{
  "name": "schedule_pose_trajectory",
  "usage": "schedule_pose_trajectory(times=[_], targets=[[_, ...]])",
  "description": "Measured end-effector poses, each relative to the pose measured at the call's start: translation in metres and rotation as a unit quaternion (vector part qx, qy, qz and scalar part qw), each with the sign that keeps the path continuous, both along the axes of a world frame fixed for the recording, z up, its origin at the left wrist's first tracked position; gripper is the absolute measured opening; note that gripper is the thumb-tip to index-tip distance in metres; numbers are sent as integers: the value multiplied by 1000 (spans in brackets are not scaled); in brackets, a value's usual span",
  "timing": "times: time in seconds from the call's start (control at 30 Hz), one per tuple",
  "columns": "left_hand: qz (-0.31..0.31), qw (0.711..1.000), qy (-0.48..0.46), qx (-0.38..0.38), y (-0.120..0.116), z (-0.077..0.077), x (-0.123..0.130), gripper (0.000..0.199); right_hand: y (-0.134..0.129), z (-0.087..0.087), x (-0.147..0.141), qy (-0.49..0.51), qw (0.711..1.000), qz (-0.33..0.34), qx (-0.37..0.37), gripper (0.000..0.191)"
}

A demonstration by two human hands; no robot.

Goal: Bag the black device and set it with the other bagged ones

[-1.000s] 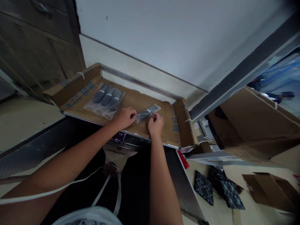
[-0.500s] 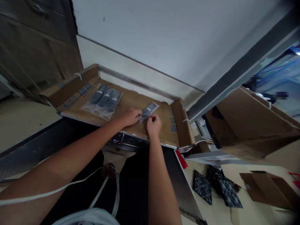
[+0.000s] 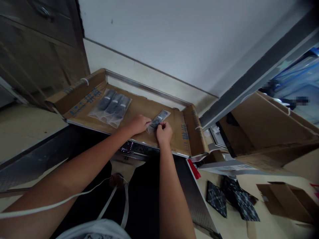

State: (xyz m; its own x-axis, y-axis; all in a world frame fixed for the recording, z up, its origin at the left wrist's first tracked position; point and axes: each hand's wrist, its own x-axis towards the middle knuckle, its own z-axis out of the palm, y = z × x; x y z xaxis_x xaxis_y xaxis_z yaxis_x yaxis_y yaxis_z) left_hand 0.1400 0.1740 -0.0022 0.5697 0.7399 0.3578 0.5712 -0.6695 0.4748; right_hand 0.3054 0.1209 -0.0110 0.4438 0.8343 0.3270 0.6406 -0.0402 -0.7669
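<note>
A small clear bag (image 3: 159,119) with a dark item and a white band inside lies between my hands on the cardboard-lined tray (image 3: 139,103). My left hand (image 3: 141,124) pinches the bag's near left edge, fingers closed. Curled at the bag's near right side, my right hand (image 3: 164,132) has thumb and fingers pressed together on its edge. Farther left on the cardboard rests a larger translucent bag (image 3: 111,108) holding three dark rolled items with white bands.
Raised cardboard flaps edge the tray. Below it sits a lit phone screen (image 3: 127,147). At right are a large cardboard box (image 3: 269,129), dark patterned packages (image 3: 239,199) and an open carton (image 3: 286,200) on the floor. A white cord crosses my left arm.
The small bag and its dark item have shifted slightly, and my right fingers now overlap its near edge more. The whole view has moved slightly.
</note>
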Motion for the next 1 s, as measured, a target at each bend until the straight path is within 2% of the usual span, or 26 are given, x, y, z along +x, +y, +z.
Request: schedule_pose_trajectory(times=[0.1,0.27,0.4,0.6,0.8,1.0], targets=[[-14,1000,-14,4,-6,0,-2,17,0,1,-1,-22,1000,10,-4,15],[10,999,-30,24,-3,-2,5,8,2,-1,-1,-21,1000,8,-7,14],[-3,1000,14,5,7,-6,16,12,2,-1,0,-1,1000,-1,-9,13],[3,997,76,24,11,-9,23,17,1,1,-1,-10,1000,-10,-20,16],[42,993,109,13,3,-3,21,12,0,2,-2,-16,999,-11,-30,16],[71,995,65,6,-20,-1,9,22,1,2,-2,-12,1000,-3,-20,16]])
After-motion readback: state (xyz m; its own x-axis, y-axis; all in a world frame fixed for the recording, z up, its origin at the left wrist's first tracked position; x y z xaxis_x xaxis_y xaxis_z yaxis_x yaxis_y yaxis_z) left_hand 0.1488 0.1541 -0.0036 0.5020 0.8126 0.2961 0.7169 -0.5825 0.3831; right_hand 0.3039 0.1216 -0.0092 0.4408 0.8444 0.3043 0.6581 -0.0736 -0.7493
